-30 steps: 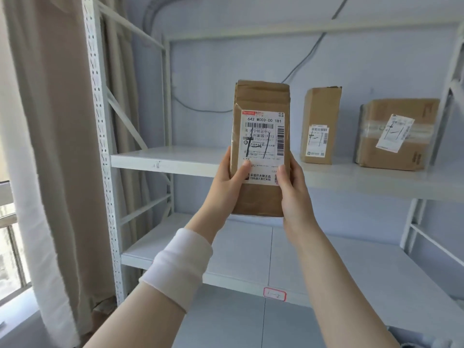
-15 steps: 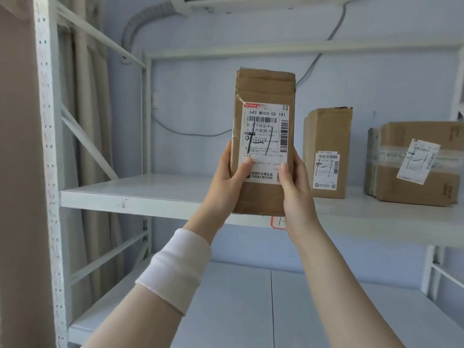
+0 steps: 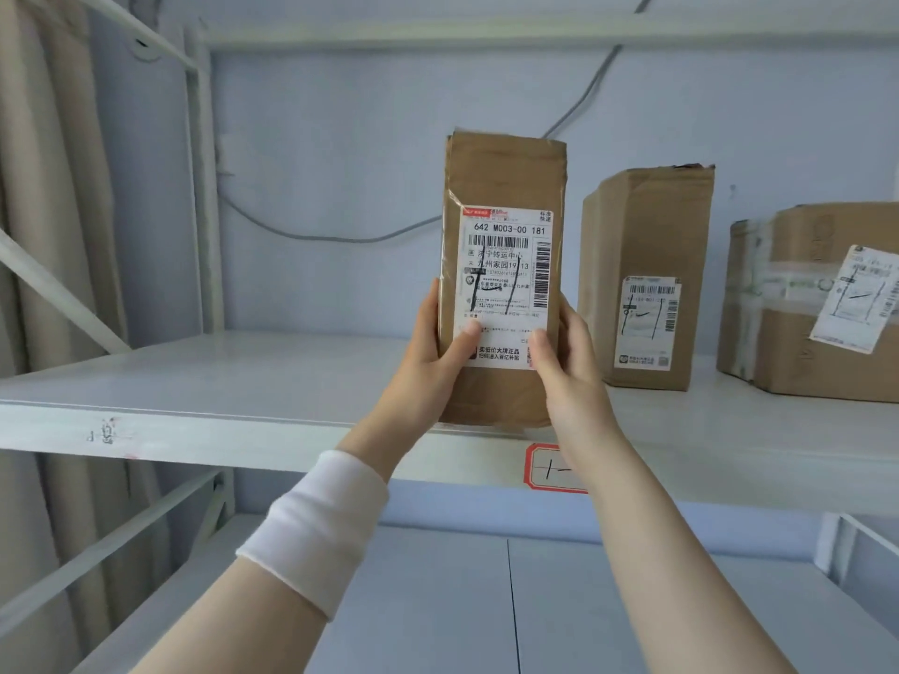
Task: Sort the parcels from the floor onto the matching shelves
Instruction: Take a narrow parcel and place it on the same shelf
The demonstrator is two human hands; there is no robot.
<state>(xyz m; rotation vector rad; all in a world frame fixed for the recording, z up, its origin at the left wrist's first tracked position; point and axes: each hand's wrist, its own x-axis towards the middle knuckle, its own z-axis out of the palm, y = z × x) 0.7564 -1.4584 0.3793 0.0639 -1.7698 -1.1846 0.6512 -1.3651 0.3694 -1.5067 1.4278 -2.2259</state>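
I hold a tall brown cardboard parcel (image 3: 503, 187) upright, its white shipping label with handwritten marks facing me. My left hand (image 3: 428, 352) grips its left edge with the thumb on the label. My right hand (image 3: 566, 362) grips its right edge, thumb also on the label. The parcel's bottom edge is at the front of the white upper shelf (image 3: 253, 381); I cannot tell if it touches. A red-bordered tag (image 3: 549, 467) with a handwritten mark sticks to the shelf's front lip, partly hidden by my right wrist.
Two more labelled brown parcels stand on the same shelf: an upright one (image 3: 647, 274) just right of mine and a wider taped one (image 3: 817, 304) at the far right. A lower white shelf (image 3: 438, 600) lies below. Rack posts (image 3: 202, 187) and a curtain (image 3: 44, 187) are at left.
The parcel has moved forward toward the upper shelf, and my view has come closer to the shelf. Both hands keep the same grip.
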